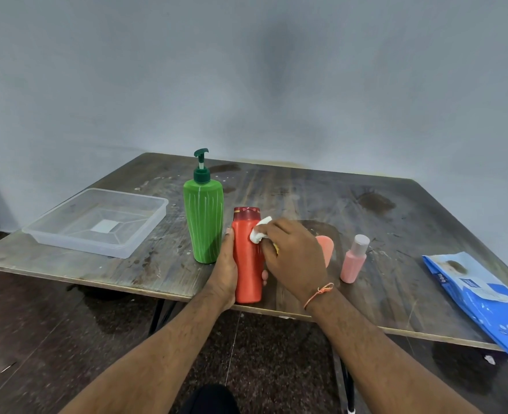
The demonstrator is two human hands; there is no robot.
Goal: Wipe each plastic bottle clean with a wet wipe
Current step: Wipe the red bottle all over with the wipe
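Left hand (226,264) gripped red bottle (247,258) upright, steadying it | right hand (291,255) pinched wet wipe (260,233), rubbing its front.

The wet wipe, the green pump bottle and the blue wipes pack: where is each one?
wet wipe (260,230), head view, on the bunched white cloth showing above the fingers.
green pump bottle (203,219), head view, middle of its ribbed body.
blue wipes pack (483,297), head view, on its front face.
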